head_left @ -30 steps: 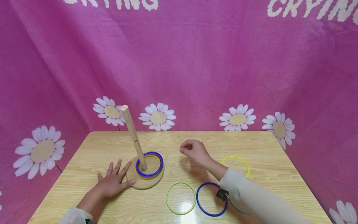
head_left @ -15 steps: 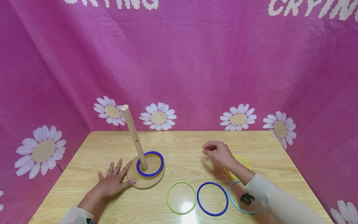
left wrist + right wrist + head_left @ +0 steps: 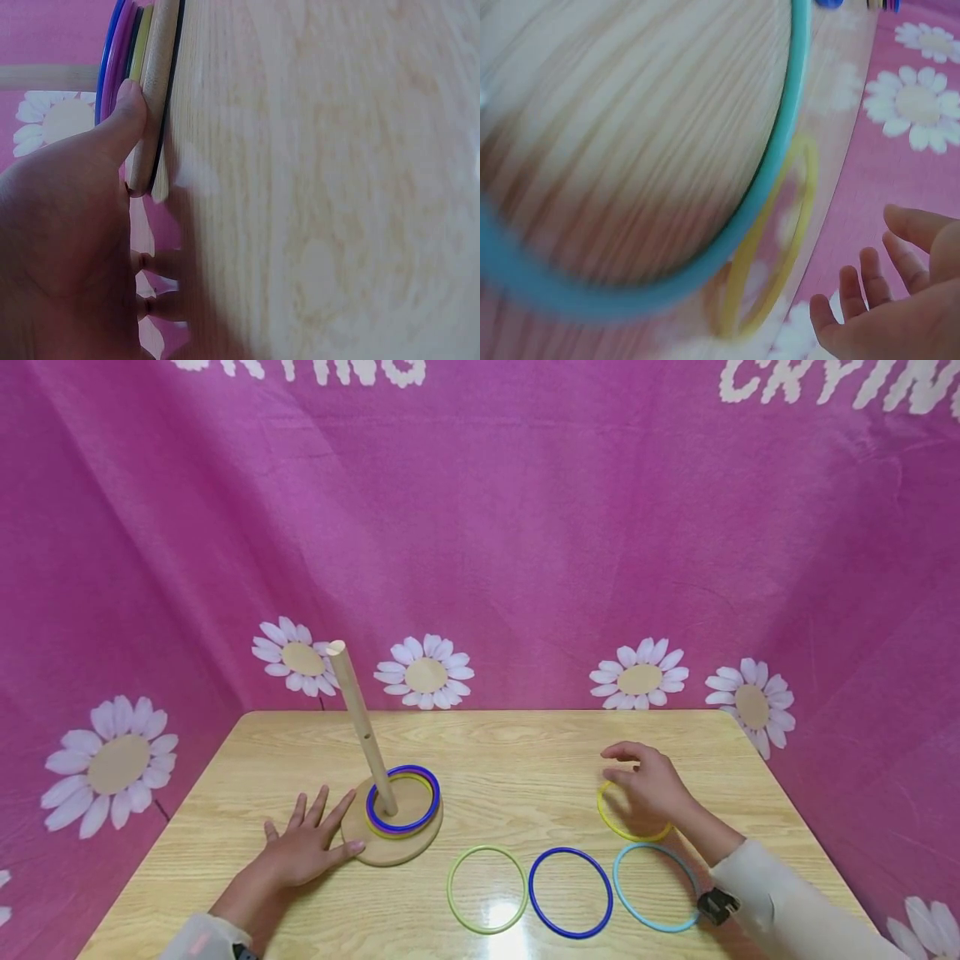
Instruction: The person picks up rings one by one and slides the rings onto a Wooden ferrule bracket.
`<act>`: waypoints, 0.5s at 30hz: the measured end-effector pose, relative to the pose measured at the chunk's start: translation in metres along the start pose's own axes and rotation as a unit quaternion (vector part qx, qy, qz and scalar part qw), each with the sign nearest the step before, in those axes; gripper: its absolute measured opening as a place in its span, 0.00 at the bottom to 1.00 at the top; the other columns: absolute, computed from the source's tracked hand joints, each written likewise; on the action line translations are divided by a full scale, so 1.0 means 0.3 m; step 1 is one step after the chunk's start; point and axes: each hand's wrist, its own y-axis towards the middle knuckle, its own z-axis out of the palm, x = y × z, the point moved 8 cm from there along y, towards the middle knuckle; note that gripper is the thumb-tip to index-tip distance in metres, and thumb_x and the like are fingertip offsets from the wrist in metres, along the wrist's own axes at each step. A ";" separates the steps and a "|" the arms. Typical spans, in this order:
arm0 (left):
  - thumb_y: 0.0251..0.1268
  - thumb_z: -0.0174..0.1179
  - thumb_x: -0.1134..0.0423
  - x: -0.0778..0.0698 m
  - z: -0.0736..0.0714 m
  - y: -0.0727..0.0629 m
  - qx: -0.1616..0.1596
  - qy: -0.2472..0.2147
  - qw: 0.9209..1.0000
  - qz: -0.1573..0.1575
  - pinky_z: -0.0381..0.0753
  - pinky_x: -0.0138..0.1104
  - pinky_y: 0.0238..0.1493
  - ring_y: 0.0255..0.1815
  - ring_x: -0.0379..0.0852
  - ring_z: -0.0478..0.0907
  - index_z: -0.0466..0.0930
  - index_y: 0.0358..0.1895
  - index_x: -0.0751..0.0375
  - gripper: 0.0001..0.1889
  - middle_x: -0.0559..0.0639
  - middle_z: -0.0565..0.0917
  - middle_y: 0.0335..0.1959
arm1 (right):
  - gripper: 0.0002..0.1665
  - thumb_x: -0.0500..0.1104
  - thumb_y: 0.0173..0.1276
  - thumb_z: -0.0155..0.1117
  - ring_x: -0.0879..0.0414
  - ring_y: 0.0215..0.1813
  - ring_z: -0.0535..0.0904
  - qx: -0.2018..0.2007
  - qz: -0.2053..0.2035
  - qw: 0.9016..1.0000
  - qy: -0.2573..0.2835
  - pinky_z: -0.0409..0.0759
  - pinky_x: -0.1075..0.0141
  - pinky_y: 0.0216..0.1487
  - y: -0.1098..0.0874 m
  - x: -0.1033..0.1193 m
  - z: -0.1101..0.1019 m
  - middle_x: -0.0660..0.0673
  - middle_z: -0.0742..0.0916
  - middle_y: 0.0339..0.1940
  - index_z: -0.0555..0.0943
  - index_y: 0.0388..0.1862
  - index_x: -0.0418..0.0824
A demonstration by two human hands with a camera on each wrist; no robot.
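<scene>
In the head view my left hand [image 3: 300, 852] lies on the table with its fingers spread. Its thumb rests at the edge of a round wooden base [image 3: 382, 857], whose tall peg [image 3: 357, 718] stands upright. A blue ring [image 3: 436, 806] tops a small stack around the peg; purple, dark and yellow [image 3: 142, 45] rings show under it in the left wrist view. On the right, my right hand [image 3: 651, 778] is over a yellow ring [image 3: 611, 827], partly covering it. The right wrist view shows its fingers parted and holding nothing.
A light green ring [image 3: 450, 891], a dark blue ring [image 3: 532, 889] and a light blue ring [image 3: 617, 883] lie in a row along the near side of the wooden table [image 3: 487, 735]. Behind the table hangs a pink cloth [image 3: 525, 568] with daisies.
My right hand has moved right from mid-table to over the yellow ring, and its fingers have opened apart. The light blue ring has come out from behind the sleeve. My left hand stays put.
</scene>
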 end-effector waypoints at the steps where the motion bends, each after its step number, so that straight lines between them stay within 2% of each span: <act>1: 0.69 0.49 0.25 -0.001 -0.001 -0.001 0.000 0.000 1.000 0.000 0.30 0.86 0.57 0.81 0.79 0.32 0.46 0.85 0.42 0.48 0.69 0.41 0.84 | 0.16 0.35 0.70 0.70 0.35 0.63 0.79 0.003 0.001 1.000 -0.005 0.75 0.38 0.64 -0.002 -0.013 -0.009 0.35 0.88 0.55 0.84 0.55 0.32; 4: 0.69 0.49 0.25 -0.005 -0.003 -0.003 0.001 -0.002 1.000 -0.001 0.30 0.86 0.57 0.81 0.79 0.32 0.47 0.85 0.43 0.48 0.69 0.41 0.84 | 0.19 0.36 0.71 0.70 0.33 0.65 0.78 0.017 0.013 1.000 -0.009 0.76 0.38 0.63 -0.008 -0.061 -0.021 0.33 0.86 0.59 0.82 0.58 0.32; 8: 0.69 0.50 0.26 -0.006 -0.006 -0.004 0.002 -0.006 1.000 0.000 0.29 0.86 0.57 0.81 0.79 0.32 0.47 0.85 0.43 0.48 0.69 0.41 0.84 | 0.23 0.35 0.70 0.70 0.31 0.66 0.76 0.045 0.049 0.998 -0.005 0.76 0.38 0.64 -0.012 -0.131 -0.017 0.31 0.82 0.64 0.80 0.62 0.32; 11: 0.70 0.51 0.26 -0.003 -0.004 -0.001 0.000 -0.009 1.000 0.004 0.28 0.86 0.56 0.80 0.80 0.32 0.47 0.85 0.43 0.48 0.70 0.41 0.84 | 0.24 0.34 0.69 0.71 0.32 0.65 0.76 0.054 0.064 0.996 -0.011 0.75 0.39 0.66 -0.005 -0.173 -0.012 0.31 0.82 0.64 0.80 0.62 0.32; 15: 0.69 0.51 0.26 0.007 0.003 0.004 -0.004 -0.010 1.000 0.006 0.27 0.86 0.57 0.81 0.79 0.32 0.46 0.85 0.40 0.47 0.69 0.41 0.84 | 0.23 0.33 0.66 0.73 0.35 0.61 0.78 0.056 0.059 0.997 -0.019 0.77 0.41 0.64 0.011 -0.209 -0.006 0.32 0.84 0.61 0.81 0.60 0.32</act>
